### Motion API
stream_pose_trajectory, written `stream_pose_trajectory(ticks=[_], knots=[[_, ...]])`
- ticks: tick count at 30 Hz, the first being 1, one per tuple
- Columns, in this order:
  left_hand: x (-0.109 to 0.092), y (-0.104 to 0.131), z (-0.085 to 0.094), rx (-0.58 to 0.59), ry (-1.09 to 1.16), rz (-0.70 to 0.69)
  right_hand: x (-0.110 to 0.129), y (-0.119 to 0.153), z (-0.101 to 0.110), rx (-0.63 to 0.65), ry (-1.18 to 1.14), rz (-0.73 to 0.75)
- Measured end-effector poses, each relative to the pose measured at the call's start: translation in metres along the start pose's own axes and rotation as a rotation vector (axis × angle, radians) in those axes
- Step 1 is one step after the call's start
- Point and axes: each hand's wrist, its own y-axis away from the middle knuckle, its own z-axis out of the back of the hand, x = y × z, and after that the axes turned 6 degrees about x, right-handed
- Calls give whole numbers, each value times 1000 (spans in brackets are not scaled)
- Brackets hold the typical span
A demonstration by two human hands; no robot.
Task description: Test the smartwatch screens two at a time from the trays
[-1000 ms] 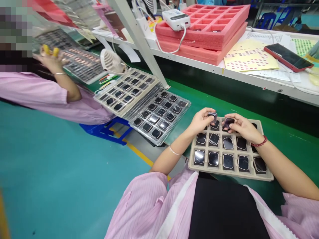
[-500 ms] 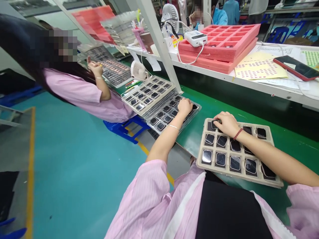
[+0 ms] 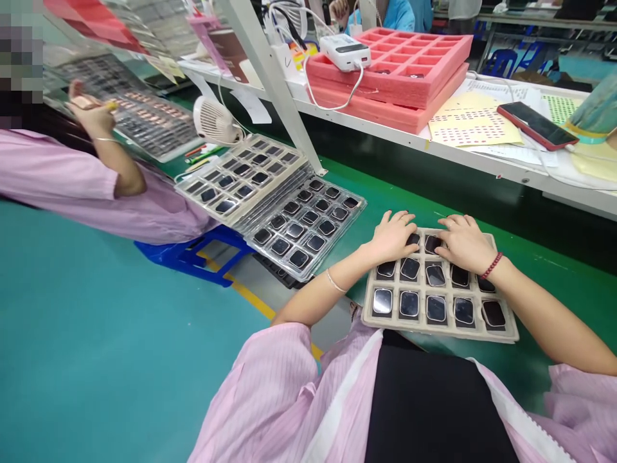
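A beige molded tray (image 3: 463, 333) lies on the green table before me, with rows of square dark watch screens in its cells. My left hand (image 3: 393, 236) rests over its far left corner, fingers and thumb closed about a watch screen (image 3: 413, 240) in the far row. Right beside it, my right hand (image 3: 465, 243) has fingertips and thumb at the edges of another watch screen (image 3: 432, 244) in the same row. My palms and fingers partly cover the far row. To the left, a stack of clear plastic trays (image 3: 308, 273) bears more such screens.
A second beige tray (image 3: 236, 215) of screens leans on the plastic stack. A small white fan (image 3: 214, 121) stands behind. The shelf above holds red foam trays (image 3: 385, 116), a white device (image 3: 344, 53) and a phone (image 3: 537, 124). At left, a co-worker's hand (image 3: 94, 116) is raised near other trays.
My left hand has left the plastic tray and come right to the beige tray. My right hand has shifted from the corner cell to the neighboring one. The view has turned rightward.
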Motion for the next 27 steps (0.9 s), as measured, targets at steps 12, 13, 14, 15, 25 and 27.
stream_pose_trajectory(ticks=[12,13,14,15,25,27], knots=[[-12,24,2,0,177,-63,-8,-1,-14,23,-1618,-335],[-12,25,1,-16,216,-57,-8,-1,-15,30,-1680,-344],[-12,25,0,-41,279,-33,-9,0,-16,42,-1740,-345],[-12,22,0,-72,370,6,-11,1,-17,57,-1798,-341],[-11,-21,-1,77,1561,213,-30,12,-21,111,-2079,-158],[-8,-19,-4,90,1590,216,-30,11,-23,106,-2092,-164]])
